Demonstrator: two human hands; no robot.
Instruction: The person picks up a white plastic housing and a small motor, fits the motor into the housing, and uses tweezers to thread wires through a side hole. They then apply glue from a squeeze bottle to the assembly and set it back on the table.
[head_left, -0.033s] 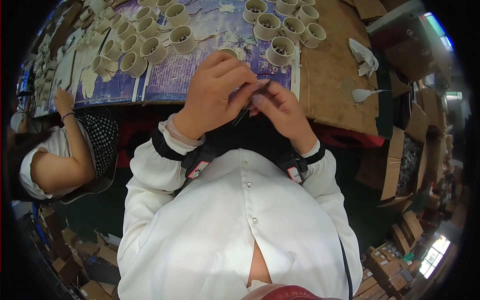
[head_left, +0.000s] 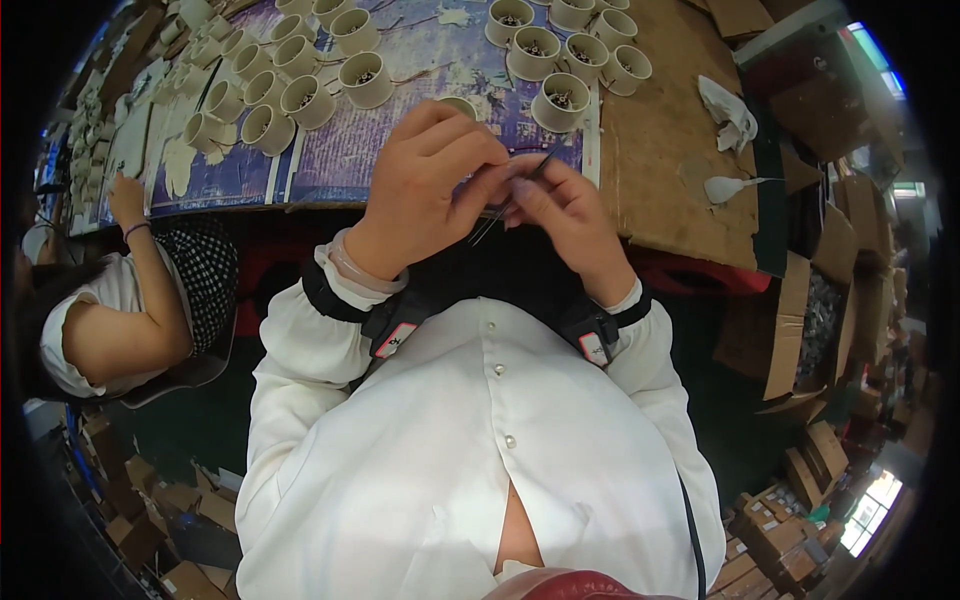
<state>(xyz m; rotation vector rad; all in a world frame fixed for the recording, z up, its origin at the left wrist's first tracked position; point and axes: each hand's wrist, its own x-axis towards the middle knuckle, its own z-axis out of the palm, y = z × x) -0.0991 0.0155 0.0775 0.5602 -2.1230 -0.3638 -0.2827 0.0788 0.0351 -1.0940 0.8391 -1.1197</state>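
My left hand (head_left: 432, 190) is raised in front of the table's near edge, its thumb and fingertips pinched together. What sits in that pinch, if anything, is too small or hidden to name. Close against it, my right hand (head_left: 563, 215) is closed round a pair of dark, slim tweezers (head_left: 541, 168), whose thin prongs point down toward my body. The fingertips of both hands almost meet. Just beyond my left hand, a cream cup (head_left: 459, 104) is partly covered by it. Another cream cup (head_left: 561, 103), holding small dark and metallic parts, stands beyond my right hand.
Many more cream cups (head_left: 367, 80) stand on the blue-purple, glue-stained tabletop (head_left: 340, 160). On the brown board (head_left: 665, 150) at right lie a crumpled tissue (head_left: 727, 112) and a white nozzle-tipped piece (head_left: 728, 190). A co-worker (head_left: 120, 310) sits at left. An open carton (head_left: 790, 325) stands right.
My right hand has shifted very slightly right, and the tweezers have tilted a little with it. My left hand stays pinched in nearly the same place.
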